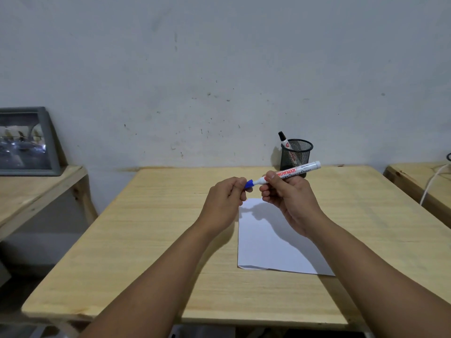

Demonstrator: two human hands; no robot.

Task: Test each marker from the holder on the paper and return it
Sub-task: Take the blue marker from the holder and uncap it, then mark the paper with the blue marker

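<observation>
My right hand point(285, 196) grips the barrel of a white whiteboard marker point(300, 170) held level above the table. Its blue cap point(249, 184) points left, pinched by the fingers of my left hand point(225, 198). I cannot tell if the cap is on the marker or just off it. Below my hands lies a white sheet of paper point(266, 242), partly hidden by my right forearm. A black mesh holder point(296, 153) stands at the table's far edge behind the marker. A black-capped marker point(283, 139) leans out of the holder.
The wooden table point(151, 240) stands against a pale wall. A second wooden surface with a framed picture point(24, 142) is to the left. At the right, another table point(419, 176) carries a white cable point(432, 184).
</observation>
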